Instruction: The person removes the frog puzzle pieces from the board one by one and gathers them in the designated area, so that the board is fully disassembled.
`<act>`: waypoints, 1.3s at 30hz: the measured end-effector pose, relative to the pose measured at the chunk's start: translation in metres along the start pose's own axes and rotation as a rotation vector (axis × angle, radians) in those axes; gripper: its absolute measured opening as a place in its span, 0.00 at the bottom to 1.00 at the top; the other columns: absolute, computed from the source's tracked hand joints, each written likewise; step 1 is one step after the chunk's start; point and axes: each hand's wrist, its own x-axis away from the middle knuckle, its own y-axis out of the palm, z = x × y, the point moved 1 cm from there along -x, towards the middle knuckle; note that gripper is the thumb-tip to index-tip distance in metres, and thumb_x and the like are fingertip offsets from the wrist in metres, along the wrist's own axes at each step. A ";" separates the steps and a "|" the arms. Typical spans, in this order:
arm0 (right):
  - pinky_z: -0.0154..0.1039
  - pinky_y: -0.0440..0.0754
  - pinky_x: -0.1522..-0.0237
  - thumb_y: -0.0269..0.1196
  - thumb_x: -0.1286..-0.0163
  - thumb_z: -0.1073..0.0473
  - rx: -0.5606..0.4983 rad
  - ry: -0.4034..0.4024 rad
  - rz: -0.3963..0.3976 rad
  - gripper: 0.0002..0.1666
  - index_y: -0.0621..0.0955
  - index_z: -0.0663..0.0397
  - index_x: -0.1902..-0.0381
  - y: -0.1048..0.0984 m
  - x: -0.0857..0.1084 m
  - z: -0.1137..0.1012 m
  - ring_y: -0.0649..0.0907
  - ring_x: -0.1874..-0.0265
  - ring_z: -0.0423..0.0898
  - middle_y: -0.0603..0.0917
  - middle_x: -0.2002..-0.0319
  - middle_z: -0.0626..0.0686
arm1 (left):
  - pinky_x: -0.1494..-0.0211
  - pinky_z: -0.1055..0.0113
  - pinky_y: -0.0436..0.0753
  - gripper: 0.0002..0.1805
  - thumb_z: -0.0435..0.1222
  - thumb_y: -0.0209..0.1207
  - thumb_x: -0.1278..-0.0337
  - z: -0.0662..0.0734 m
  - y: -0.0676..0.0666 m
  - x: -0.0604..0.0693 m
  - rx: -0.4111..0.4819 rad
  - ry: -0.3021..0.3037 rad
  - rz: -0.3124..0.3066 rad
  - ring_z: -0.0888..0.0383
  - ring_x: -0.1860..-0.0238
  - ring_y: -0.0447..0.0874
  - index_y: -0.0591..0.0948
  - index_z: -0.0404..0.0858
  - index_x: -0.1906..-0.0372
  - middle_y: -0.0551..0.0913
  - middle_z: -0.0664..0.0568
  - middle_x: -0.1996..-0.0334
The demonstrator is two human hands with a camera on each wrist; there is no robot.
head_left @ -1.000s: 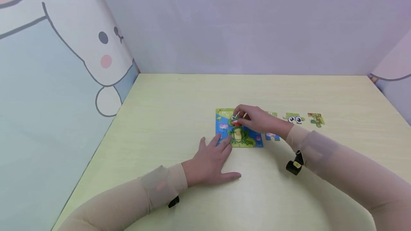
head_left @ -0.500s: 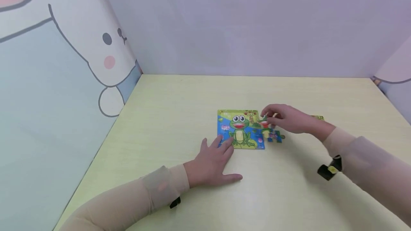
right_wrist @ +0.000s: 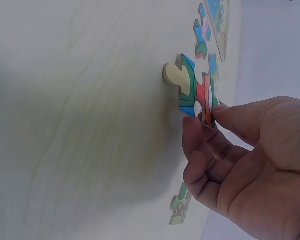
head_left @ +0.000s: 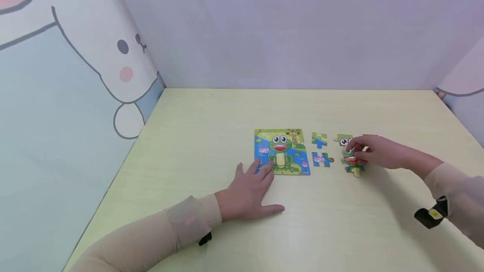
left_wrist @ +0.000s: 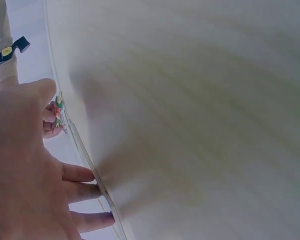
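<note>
A jigsaw piece (right_wrist: 187, 87) showing a frog's red mouth, green body and a pale yellow knob is held at the right of the group of puzzle parts. The person's right hand (head_left: 382, 152) pinches it by one edge between thumb and fingers; whether its lower end touches the desk (head_left: 189, 137) is hard to tell. Just beyond it lies a piece with the frog's eyes (head_left: 344, 139), partly covered by the fingers. A green piece (right_wrist: 181, 205) lies near that hand, mostly hidden behind it in the head view. To the left, two more pieces lie flat, one behind the other: a green-and-blue piece (head_left: 319, 139) on the far side and a blue-and-pink piece (head_left: 319, 159) on the near side. Just left of these is a square frog picture (head_left: 296, 154). The left hand (head_left: 249, 194) lies with fingers spread, fingertips resting on its near left part. Both arms wear beige sleeves. Behind stands a lavender wall (head_left: 272, 32); on the left, a cartoon wall (head_left: 56, 137).
</note>
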 end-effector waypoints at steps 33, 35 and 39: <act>0.41 0.81 0.60 0.69 0.27 0.53 0.055 -0.091 0.100 0.27 0.81 0.62 0.37 0.036 -0.053 -0.088 0.81 0.64 0.45 0.83 0.51 0.58 | 0.30 0.28 0.68 0.48 0.75 0.44 0.34 0.004 -0.001 0.001 -0.012 -0.002 0.009 0.40 0.18 0.58 0.69 0.44 0.25 0.60 0.51 0.17; 0.41 0.81 0.60 0.69 0.28 0.54 0.069 -0.093 0.102 0.27 0.81 0.62 0.37 0.039 -0.056 -0.093 0.81 0.64 0.45 0.82 0.50 0.59 | 0.30 0.28 0.68 0.48 0.75 0.44 0.34 0.004 -0.001 0.001 -0.017 0.000 0.011 0.40 0.18 0.58 0.69 0.44 0.25 0.60 0.51 0.17; 0.42 0.82 0.59 0.71 0.29 0.54 0.084 -0.097 0.101 0.26 0.82 0.60 0.37 0.042 -0.061 -0.100 0.81 0.65 0.46 0.82 0.49 0.61 | 0.30 0.28 0.68 0.48 0.75 0.44 0.34 0.004 0.000 0.001 -0.018 0.002 0.013 0.40 0.18 0.58 0.69 0.44 0.25 0.60 0.51 0.17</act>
